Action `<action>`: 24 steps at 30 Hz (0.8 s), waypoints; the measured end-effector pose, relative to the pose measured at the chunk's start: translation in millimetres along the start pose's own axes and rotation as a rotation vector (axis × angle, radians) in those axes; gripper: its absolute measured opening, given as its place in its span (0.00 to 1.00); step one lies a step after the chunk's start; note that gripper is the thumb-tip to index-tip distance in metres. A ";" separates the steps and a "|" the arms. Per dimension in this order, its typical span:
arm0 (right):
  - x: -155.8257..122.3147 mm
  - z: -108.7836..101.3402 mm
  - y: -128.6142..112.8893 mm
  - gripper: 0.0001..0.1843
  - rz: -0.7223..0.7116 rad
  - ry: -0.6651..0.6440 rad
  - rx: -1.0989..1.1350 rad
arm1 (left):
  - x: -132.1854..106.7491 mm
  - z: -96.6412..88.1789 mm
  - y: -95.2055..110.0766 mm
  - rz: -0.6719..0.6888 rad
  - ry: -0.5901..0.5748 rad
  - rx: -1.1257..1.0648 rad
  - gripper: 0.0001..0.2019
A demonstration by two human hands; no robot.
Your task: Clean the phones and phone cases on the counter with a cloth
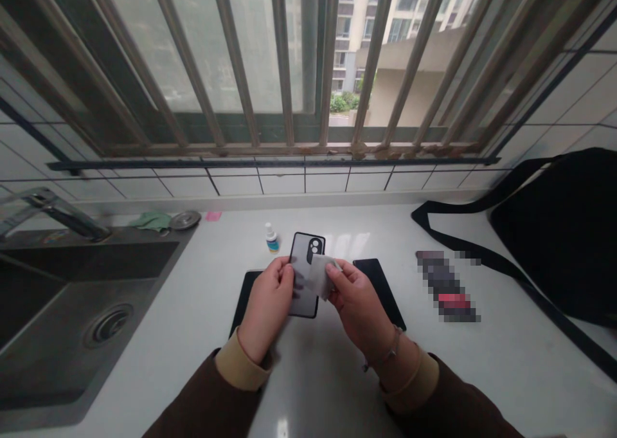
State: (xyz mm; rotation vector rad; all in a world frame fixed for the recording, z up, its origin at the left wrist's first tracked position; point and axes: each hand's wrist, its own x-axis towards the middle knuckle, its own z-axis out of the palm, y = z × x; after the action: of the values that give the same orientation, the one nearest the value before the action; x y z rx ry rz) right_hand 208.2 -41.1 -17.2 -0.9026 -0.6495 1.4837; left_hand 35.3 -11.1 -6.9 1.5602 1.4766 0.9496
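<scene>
My left hand (pixel 268 296) grips the left edge of a phone case (pixel 304 300) with a black rim and a see-through greyish back. The case is held upright above the counter, and pale counter shows through the round holes of its camera cutout. Pinched between the fingers of my right hand (pixel 354 296) is a small grey-white cloth (pixel 320 276), which overlaps the right part of the case. Under my left hand lies a flat black object (pixel 243 300), partly covered. A second flat black slab (pixel 383 290) lies behind my right hand.
A small white spray bottle (pixel 272 240) with a blue label stands behind the case. To the left is a sink (pixel 159 303) with a faucet (pixel 67 213). A blurred-out item (pixel 448 287) and a black bag (pixel 563 232) with a strap lie at right. A barred window is ahead.
</scene>
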 end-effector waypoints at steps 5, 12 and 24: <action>2.1 -3.5 3.1 0.21 -0.010 -0.015 -0.047 | -7.5 8.5 -3.0 -0.210 -0.019 -0.595 0.17; 1.4 -2.8 -0.6 0.21 -0.008 -0.053 -0.067 | -20.7 8.5 14.6 -0.472 -0.193 -1.010 0.16; 4.5 -11.7 -3.3 0.26 -0.040 -0.007 -0.310 | -18.9 4.9 9.3 -0.427 -0.262 -1.018 0.20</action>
State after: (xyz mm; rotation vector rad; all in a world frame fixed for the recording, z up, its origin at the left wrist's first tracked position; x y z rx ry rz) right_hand 219.9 -37.5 -21.5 -1.1142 -0.9141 1.3726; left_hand 42.7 -30.5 -0.7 0.5635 0.8355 0.9550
